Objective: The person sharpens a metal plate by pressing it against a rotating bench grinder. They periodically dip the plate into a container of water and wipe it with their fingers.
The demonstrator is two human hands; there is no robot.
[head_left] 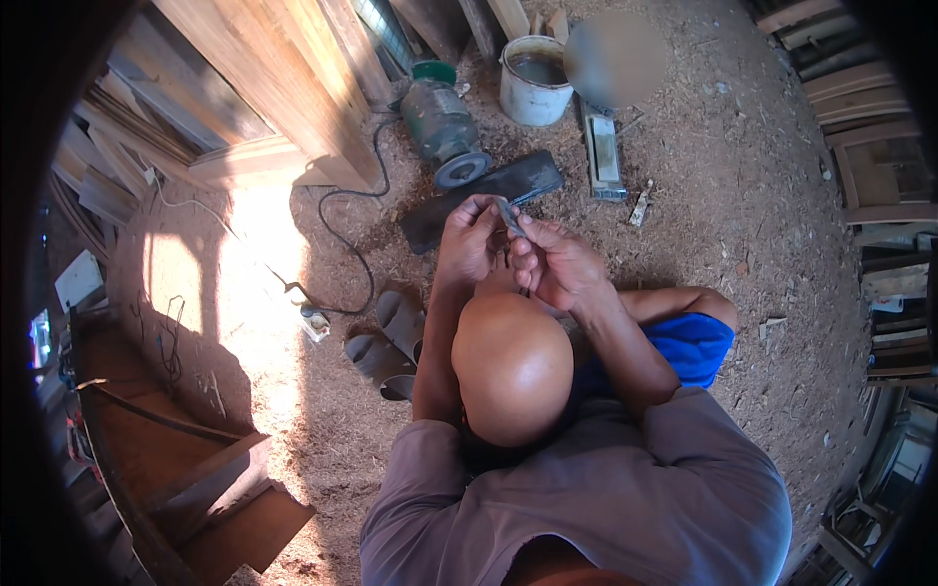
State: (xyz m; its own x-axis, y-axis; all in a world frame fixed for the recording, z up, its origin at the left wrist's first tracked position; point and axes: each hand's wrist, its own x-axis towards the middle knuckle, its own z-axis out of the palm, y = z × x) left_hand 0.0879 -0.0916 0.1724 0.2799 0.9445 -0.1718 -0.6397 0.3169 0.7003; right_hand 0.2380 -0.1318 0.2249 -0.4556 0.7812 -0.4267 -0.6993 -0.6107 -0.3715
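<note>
My left hand (465, 242) and my right hand (561, 264) meet in front of my raised knee. Between them they pinch a small, flat grey metal piece (509, 217) that looks like a blade. Fingers of both hands are closed on it, and they hide part of it. Just beyond lies a long dark block (535, 180) on the ground. A green bench grinder (438, 115) with a grey wheel (461, 171) rests behind that block. To its right, a sharpening stone (607, 156) sits on a narrow base.
A white bucket (533, 96) holding dark liquid stands at the back. The black cord (370, 269) loops across the shavings-covered ground to a socket (315, 323). Dark slippers (389, 347) lie left of my leg. Wooden planks (278, 78) lean at left; wooden frames (884, 171) line the right.
</note>
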